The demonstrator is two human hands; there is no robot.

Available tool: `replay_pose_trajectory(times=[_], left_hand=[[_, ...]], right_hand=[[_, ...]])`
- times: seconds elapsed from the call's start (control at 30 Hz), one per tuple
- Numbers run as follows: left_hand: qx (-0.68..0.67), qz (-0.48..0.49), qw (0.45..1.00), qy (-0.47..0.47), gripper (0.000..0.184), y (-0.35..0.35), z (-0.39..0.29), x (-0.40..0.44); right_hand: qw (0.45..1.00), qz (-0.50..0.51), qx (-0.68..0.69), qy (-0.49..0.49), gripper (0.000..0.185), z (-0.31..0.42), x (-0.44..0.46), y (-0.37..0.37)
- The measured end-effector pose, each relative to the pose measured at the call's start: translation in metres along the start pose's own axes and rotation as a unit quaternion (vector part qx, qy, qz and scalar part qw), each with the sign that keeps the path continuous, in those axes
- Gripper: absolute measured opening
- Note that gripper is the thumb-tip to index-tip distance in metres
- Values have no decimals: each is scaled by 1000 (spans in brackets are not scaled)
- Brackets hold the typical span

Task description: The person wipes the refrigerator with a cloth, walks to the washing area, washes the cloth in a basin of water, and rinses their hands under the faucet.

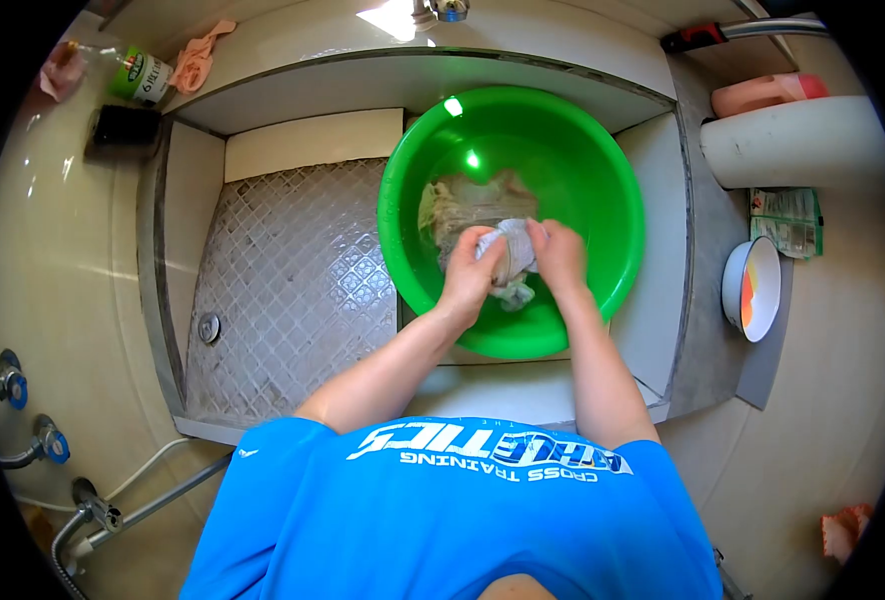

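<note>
Over a large green basin [418, 290] I hold a small, bunched piece of white and grey cloth [511, 240], possibly a sock. My left hand [471, 268] pinches its left side with the thumb on top. On the other side, the fingers of my right hand [560, 256] are closed on its right edge. A lower end of the cloth hangs toward the water. Just beyond my hands, a beige and grey wet cloth [478, 198] lies in the water in the basin.
The basin stands in a tiled sink recess [293, 290] with a drain [210, 327] at left. Right of it are a white enamel bowl [760, 290], a green packet [786, 222] and a pink bottle [769, 93]. A labelled bottle [143, 76] lies upper left; valves [51, 440] line the left wall.
</note>
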State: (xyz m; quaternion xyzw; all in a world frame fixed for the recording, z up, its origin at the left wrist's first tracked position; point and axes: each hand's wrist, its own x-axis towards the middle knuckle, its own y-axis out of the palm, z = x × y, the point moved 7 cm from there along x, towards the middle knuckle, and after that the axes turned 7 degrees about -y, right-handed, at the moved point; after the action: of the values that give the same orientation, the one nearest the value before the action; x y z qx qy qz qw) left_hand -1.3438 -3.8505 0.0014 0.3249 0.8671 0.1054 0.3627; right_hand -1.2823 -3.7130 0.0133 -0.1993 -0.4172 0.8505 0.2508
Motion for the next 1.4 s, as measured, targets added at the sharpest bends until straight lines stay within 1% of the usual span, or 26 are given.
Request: replay_pose_trajectory(times=[0.03,0.1,0.17,0.23,0.3,0.37,0.4,0.5,0.57,0.63,0.67,0.7,0.73,0.77,0.83,0.9,0.93,0.97,1.03,1.1,1.13,1.23,1.27,1.3,1.37,1.4], left_hand=[[1,2,1000,-1,29,-2,-1,1],[31,-160,982,-90,43,-33,6,0],[12,-160,979,-128,48,-35,9,-2],[-18,-147,968,-205,58,-32,18,-3],[-29,-128,963,-234,61,-32,29,1],[-107,-135,956,-236,55,-29,22,-5],[-189,-60,946,-257,54,-31,36,2],[-272,13,928,-256,51,-27,40,7],[-304,102,912,-257,48,-11,27,-10],[-240,42,961,-133,38,-22,32,-5],[-417,338,831,-150,31,-7,46,14],[-413,341,831,-152,31,4,36,10],[-291,200,914,-197,28,7,34,8],[-155,49,959,-233,25,-3,35,4],[-160,71,964,-202,25,-1,30,4],[-124,-28,982,-143,27,-18,24,9],[-73,-74,979,-176,42,-27,25,6],[-74,-73,979,-175,42,-27,22,6],[-15,-193,955,-226,56,-42,22,-2],[-41,-178,959,-218,64,-44,27,1],[-53,-163,963,-206,64,-43,26,2],[-63,-151,969,-186,64,-45,29,6],[-64,-147,971,-177,65,-46,30,8],[-68,-147,971,-176,65,-48,33,10],[-53,-162,970,-176,65,-49,40,13],[-58,-160,970,-175,65,-43,32,8]], right_hand=[[998,-52,-35,8,24,-12,-1,-10],[992,-102,-72,11,26,-25,-1,-16],[971,-195,-137,4,32,-28,-6,-22],[983,-140,-122,-9,34,-22,-7,2],[992,30,77,-99,30,4,-9,40],[968,131,182,-113,27,73,-13,28],[966,131,194,-114,26,96,-17,20],[939,126,286,-145,24,155,-38,-8],[927,123,268,-230,21,167,-50,-2],[949,88,220,-207,15,153,-44,5],[967,56,168,-185,12,143,-38,7],[967,50,168,-185,12,132,-31,9],[979,-2,131,-158,14,114,-20,6],[985,-54,95,-130,18,95,-12,2],[994,-61,47,-74,18,55,-1,6],[998,-67,-3,-16,19,15,-3,12],[996,-80,-33,15,24,-3,-6,12],[993,-92,-64,46,29,-18,-10,16],[995,-33,-61,69,39,-25,-12,33],[986,126,55,-97,40,3,-12,64],[974,184,118,-56,38,3,-13,73],[966,221,126,41,36,-16,-6,55],[971,160,126,122,40,-48,1,51],[972,162,122,120,40,-51,0,50],[996,17,-28,86,44,-56,-3,22],[991,103,-23,83,46,-31,-7,29]])
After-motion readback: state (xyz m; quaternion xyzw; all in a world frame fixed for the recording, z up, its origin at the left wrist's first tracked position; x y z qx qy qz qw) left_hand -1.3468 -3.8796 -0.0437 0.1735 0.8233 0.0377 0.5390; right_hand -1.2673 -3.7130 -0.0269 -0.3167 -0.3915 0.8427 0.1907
